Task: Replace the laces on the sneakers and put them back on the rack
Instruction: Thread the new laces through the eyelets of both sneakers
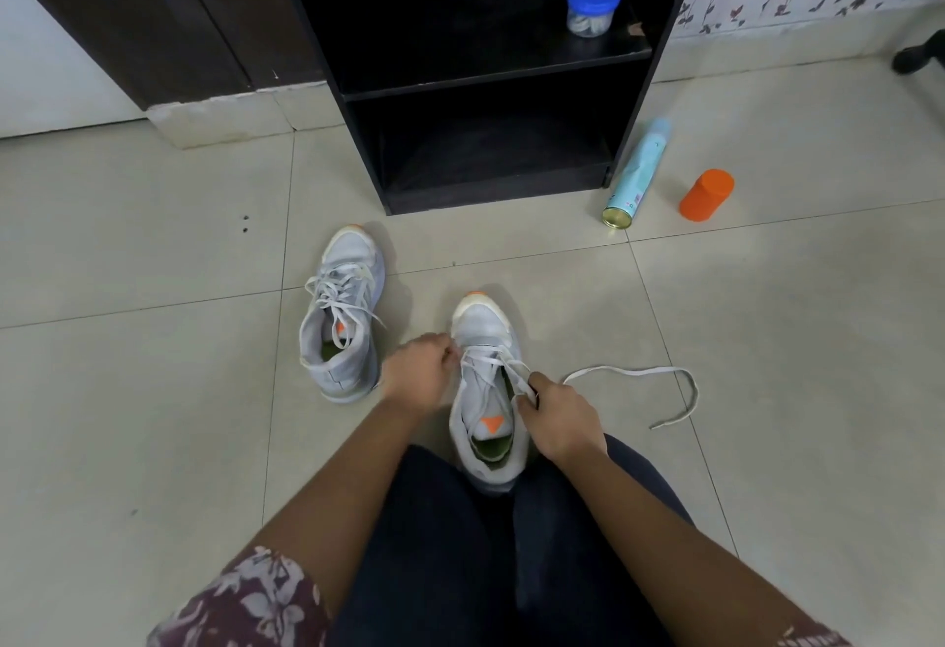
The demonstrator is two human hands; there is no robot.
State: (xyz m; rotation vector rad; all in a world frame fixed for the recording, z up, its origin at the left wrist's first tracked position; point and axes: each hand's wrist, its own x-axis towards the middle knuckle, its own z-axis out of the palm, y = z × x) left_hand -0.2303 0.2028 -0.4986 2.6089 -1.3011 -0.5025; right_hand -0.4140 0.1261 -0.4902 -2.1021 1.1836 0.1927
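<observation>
- Your right hand (pixel 562 421), lower centre, had its fingers curled round the white lace (pixel 636 370), whose free end trailed right across the floor (pixel 153 237).
- Your left hand (pixel 417 372) pinched the white lace at the left side of the near sneaker (pixel 486 329), at centre frame.
- The second sneaker (pixel 340 319) stood laced, left of centre.
- The black rack (pixel 491 83) stood at top centre, a blue-lidded jar (pixel 592 7) on its shelf.

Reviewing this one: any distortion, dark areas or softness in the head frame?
Head view: wide-angle bending bows grout lines of the tiled floor; the black shelf rack is nearly lost in darkness inside, only the blue-lidded clear jar shows; light is soft, shadows faint; left hand and right hand, gripping the white lace on the near grey sneaker, look slightly soft.
</observation>
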